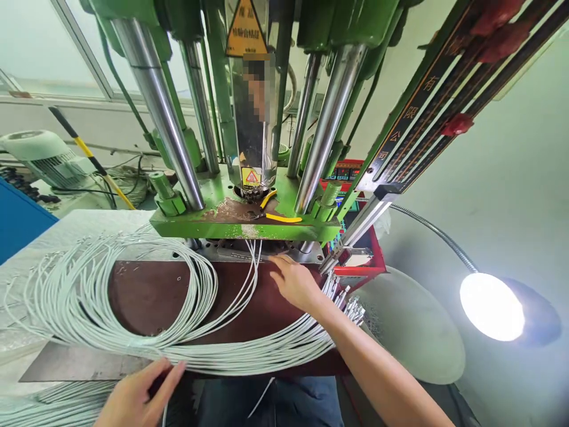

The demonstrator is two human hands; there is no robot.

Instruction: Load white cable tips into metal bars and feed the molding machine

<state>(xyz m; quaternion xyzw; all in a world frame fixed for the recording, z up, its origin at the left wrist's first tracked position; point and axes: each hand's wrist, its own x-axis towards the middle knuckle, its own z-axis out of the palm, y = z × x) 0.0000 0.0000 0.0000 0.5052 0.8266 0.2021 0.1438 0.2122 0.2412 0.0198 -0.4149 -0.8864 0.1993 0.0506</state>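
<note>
A large coil of thin white cables [200,290] lies on the dark brown board in front of me, its long tail running right to a bunch of silvery metal ends [353,308]. My left hand [140,391] is low at the left by the near edge of the cables, thumb and forefinger apart. A thin cable shows just below it. My right hand [296,281] reaches over the board to the front of the green press [249,230], fingers stretched out. Beside its fingertips, a few cables [254,261] run into the gap under the press plate.
Yellow-handled pliers [278,213] lie on the press plate between steel columns [162,118]. A lit lamp [491,306] on a bendable arm stands at right, near a red control box [371,255]. More cables [57,406] lie at lower left.
</note>
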